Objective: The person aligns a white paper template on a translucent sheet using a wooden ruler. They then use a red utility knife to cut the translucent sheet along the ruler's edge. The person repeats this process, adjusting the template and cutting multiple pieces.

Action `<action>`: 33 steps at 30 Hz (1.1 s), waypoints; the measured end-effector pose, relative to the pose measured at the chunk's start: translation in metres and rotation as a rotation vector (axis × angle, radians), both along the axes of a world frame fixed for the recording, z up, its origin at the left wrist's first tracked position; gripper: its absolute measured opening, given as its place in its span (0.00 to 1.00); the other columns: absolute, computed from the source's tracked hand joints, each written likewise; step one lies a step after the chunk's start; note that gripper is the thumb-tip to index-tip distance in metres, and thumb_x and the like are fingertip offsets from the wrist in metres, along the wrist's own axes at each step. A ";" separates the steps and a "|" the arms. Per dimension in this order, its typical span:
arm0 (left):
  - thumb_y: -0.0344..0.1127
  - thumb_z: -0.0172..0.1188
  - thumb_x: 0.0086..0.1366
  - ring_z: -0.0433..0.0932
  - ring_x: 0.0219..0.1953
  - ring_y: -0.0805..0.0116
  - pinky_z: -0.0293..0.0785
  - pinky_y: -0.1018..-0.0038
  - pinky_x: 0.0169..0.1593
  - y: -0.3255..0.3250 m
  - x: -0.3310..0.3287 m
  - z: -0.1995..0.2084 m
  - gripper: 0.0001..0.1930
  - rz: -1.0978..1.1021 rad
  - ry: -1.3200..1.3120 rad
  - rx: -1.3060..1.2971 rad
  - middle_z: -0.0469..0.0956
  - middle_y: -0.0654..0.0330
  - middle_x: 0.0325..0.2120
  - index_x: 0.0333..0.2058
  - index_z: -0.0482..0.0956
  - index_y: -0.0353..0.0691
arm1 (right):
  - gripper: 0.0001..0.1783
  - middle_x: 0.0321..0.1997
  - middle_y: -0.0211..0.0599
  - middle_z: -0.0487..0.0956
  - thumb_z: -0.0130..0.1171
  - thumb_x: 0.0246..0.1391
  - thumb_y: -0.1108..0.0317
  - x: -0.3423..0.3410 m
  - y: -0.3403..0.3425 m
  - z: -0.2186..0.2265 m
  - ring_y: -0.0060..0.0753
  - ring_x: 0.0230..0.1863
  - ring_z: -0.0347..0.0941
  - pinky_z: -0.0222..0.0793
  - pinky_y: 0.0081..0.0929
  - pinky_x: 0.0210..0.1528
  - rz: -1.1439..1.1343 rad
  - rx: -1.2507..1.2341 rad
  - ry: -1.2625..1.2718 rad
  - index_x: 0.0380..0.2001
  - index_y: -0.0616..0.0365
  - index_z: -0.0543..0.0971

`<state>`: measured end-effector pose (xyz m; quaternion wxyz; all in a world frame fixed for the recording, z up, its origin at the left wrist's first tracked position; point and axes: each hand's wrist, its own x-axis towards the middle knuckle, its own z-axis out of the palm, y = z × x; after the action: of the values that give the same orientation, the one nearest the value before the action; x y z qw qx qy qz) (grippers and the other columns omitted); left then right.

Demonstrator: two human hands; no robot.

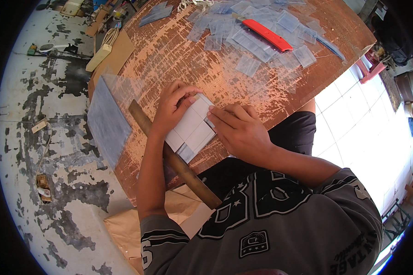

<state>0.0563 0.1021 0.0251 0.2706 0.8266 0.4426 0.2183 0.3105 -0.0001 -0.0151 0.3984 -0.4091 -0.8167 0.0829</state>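
A white sheet marked with a grid of dark lines [195,120] lies tilted at the near side of the worn wooden table. My left hand [175,106] curls over its far left edge, thumb and fingers closed at the far corner. From the right, my right hand [241,130] presses its bunched fingertips on the sheet's right edge, where a small dark-edged piece shows. A clear plastic piece [185,152] sits at the sheet's near corner. Under my left forearm runs a long brown wooden strip [183,170]. The undersides of my fingers are hidden.
Many clear plastic rectangles [248,66] are heaped at the far side, with a red cutter knife [267,35] on top. A bluish plastic sheet [106,121] lies at the table's left edge. Beyond it are cardboard [119,54] and a power strip [98,57]. Brown paper [128,224] lies below left.
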 end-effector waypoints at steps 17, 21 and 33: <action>0.31 0.65 0.76 0.76 0.49 0.61 0.73 0.65 0.56 0.000 -0.002 0.002 0.12 -0.046 0.106 0.091 0.76 0.59 0.42 0.54 0.89 0.43 | 0.24 0.51 0.31 0.79 0.66 0.67 0.56 -0.012 0.007 0.021 0.40 0.53 0.75 0.70 0.41 0.56 0.004 -0.027 -0.161 0.62 0.52 0.85; 0.36 0.65 0.77 0.77 0.49 0.60 0.72 0.63 0.57 0.004 -0.009 -0.005 0.12 -0.055 0.048 0.029 0.77 0.59 0.41 0.54 0.89 0.45 | 0.26 0.49 0.31 0.77 0.65 0.68 0.49 -0.022 0.012 0.032 0.40 0.54 0.74 0.69 0.41 0.56 0.031 -0.017 -0.303 0.64 0.47 0.85; 0.50 0.60 0.81 0.74 0.46 0.58 0.68 0.59 0.53 0.016 -0.018 -0.026 0.14 -0.146 0.016 0.226 0.76 0.62 0.39 0.55 0.89 0.56 | 0.26 0.48 0.38 0.77 0.67 0.67 0.55 -0.036 0.021 0.034 0.44 0.52 0.74 0.68 0.41 0.54 0.139 0.111 -0.475 0.64 0.53 0.85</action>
<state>0.0384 0.1178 -0.0009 0.1872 0.8836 0.3561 0.2398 0.2745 0.0210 0.0189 0.2106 -0.3375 -0.9169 -0.0335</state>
